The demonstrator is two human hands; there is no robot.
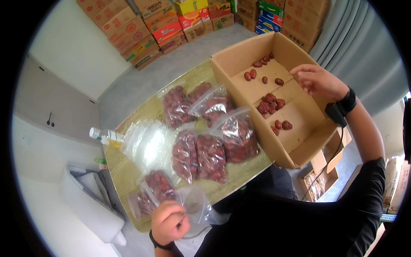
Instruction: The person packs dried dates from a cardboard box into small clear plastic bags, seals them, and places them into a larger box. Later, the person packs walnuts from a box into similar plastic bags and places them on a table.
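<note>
At the table's near edge my left hand is closed on a clear plastic zip bag, which looks to have nothing in it. My right hand, fingers curled, hovers over the right side of an open cardboard box. Whether anything lies within those fingers is hidden. Scattered across the box floor are several dried red dates, some in a small cluster. Filled zip bags of dates lie beside the box, and two more, including one bag, rest just beyond my left hand.
A pile of clear plastic bags covers the table's left part, next to a clear bottle lying down. Stacked cartons line the far wall. Below the table's right end stands a smaller open carton. A cable hangs from my right wrist.
</note>
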